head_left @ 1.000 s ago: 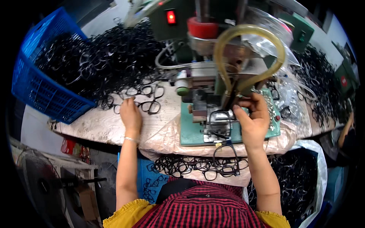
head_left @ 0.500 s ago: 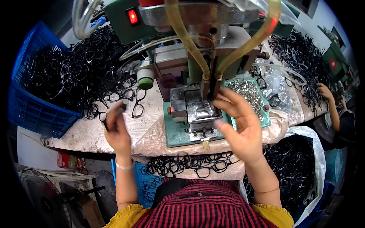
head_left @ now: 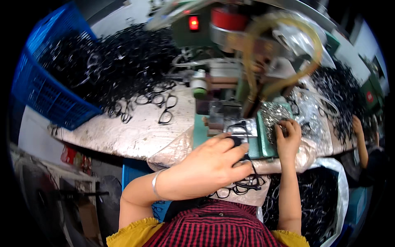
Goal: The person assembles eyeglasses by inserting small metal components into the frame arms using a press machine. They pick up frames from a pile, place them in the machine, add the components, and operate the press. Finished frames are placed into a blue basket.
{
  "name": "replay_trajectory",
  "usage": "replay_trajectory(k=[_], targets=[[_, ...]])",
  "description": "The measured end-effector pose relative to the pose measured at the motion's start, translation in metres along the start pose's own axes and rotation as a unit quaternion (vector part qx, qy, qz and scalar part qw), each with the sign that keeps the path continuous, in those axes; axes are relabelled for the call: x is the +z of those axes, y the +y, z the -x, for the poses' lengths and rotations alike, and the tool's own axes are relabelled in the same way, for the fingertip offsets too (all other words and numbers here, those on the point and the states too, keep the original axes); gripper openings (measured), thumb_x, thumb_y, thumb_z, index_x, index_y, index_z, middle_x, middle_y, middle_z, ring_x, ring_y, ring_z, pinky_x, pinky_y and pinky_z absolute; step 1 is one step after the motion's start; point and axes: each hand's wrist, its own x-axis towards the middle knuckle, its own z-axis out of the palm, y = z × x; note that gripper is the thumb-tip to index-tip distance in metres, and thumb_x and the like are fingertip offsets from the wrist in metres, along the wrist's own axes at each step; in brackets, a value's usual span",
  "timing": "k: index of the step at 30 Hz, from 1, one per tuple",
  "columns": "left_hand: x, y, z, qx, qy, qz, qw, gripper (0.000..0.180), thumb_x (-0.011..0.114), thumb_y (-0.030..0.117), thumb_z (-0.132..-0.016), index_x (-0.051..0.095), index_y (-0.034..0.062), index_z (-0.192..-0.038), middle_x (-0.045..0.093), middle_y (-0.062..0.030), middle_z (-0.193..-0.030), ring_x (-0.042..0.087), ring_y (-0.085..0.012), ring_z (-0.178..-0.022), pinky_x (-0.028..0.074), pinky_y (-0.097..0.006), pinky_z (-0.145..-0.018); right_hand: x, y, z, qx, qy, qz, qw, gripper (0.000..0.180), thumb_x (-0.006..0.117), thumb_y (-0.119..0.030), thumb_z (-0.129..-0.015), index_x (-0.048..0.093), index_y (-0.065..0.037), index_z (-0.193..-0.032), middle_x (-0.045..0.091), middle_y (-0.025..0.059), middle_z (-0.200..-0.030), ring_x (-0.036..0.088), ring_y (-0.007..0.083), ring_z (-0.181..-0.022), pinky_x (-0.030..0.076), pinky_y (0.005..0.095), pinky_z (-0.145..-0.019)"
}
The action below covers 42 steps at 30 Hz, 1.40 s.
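My left hand reaches across to the front of the green bench machine. Its fingers close on a black eyeglass frame that lies against the shiny metal fixture. A dark patch at those fingertips is blurred. To the right, the fingertips of my right hand dip bent and close together into small silvery metal parts in a green tray. Whatever they pinch is too small to make out.
Black eyeglass frames heap beside a blue basket at left; more lie below my left hand and fill a white-lined bag at lower right. Yellowish hoses loop over the machine. Another person's hand is at far right.
My left hand has swung right from the tabletop to the machine's fixture, where an eyeglass frame now lies. My right hand has moved from beside the fixture into the tray. The view has shifted.
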Motion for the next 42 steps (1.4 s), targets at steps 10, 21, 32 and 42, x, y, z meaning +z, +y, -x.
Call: replay_trajectory(k=[10,21,32,42], targets=[[0.066,-0.023,0.063,-0.101,0.327,-0.010,0.939,0.034,0.064,0.003,-0.077,0.066,0.0107,-0.110,0.060,-0.0150,-0.129,0.064,-0.0279,-0.102,0.047,-0.043,-0.093,0.004,0.020,-0.009,0.065,-0.021,-0.202,0.977,0.019,0.061,-0.008,-0.091,0.068,-0.001,-0.107,0.068,0.0104,-0.105,0.064,0.0210,-0.094,0.048,0.0316,-0.088],[0.118,-0.198,0.110,-0.556,0.114,-0.246,0.786,0.025,0.065,0.017,-0.083,0.064,0.0108,-0.107,0.059,-0.0153,-0.097,0.061,-0.0355,-0.088,0.051,-0.044,-0.075,0.032,-0.015,-0.005,0.127,0.095,-0.342,0.926,0.015,0.062,-0.002,-0.090,0.069,0.000,-0.103,0.068,0.0052,-0.101,0.061,0.0126,-0.093,0.047,0.0260,-0.088],[0.005,-0.256,0.295,-0.568,0.183,-0.387,0.703,0.015,0.055,0.005,-0.087,0.058,0.0041,-0.102,0.063,-0.0174,-0.086,0.059,-0.0386,-0.084,0.047,-0.048,-0.070,-0.018,0.011,0.022,0.088,0.021,-0.162,0.983,0.014,0.064,-0.001,-0.088,0.068,0.003,-0.101,0.068,0.0075,-0.100,0.061,0.0148,-0.094,0.046,0.0270,-0.089],[0.063,-0.236,0.246,-0.511,0.158,-0.251,0.806,0.020,0.055,0.000,-0.084,0.059,0.0050,-0.102,0.061,-0.0247,-0.085,0.057,-0.0434,-0.081,0.047,-0.050,-0.072,-0.046,-0.056,0.016,-0.010,-0.061,-0.256,0.965,0.013,0.066,0.006,-0.079,0.068,0.004,-0.092,0.067,0.0081,-0.092,0.062,0.0176,-0.088,0.047,0.0286,-0.084]])
